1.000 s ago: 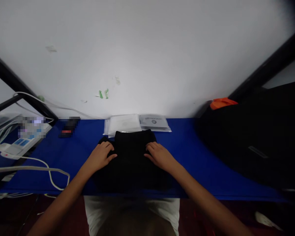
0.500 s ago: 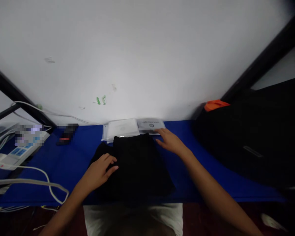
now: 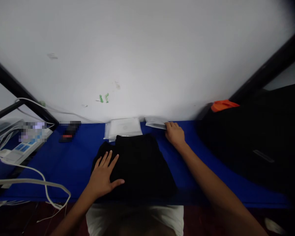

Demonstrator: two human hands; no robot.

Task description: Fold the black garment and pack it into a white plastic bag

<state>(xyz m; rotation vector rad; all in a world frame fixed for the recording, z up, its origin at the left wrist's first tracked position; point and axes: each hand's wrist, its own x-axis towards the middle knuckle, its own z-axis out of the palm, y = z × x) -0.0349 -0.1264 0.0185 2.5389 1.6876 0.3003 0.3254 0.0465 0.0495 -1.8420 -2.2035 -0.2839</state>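
Folded black cloth, perhaps a garment (image 3: 142, 164), lies on the blue table in front of me. My left hand (image 3: 103, 175) rests flat on its left part, fingers spread. Near the wall, my right hand (image 3: 175, 133) is closed on the right end of a clear plastic bag (image 3: 155, 123), which is tilted up off the table. To the left of that bag sits a small stack of white plastic bags (image 3: 125, 127), just behind the cloth.
A power strip (image 3: 27, 147) with white cables (image 3: 46, 183) lies at the left, near a dark pixelated object (image 3: 70, 131). At the right a large black bag-like bulk (image 3: 255, 144) covers the blue table (image 3: 64, 167), with orange cloth (image 3: 223, 105) behind.
My right hand has moved slightly right and closed on the printed plastic bag, tilting it up. My left hand has spread its fingers flat on the black cloth.
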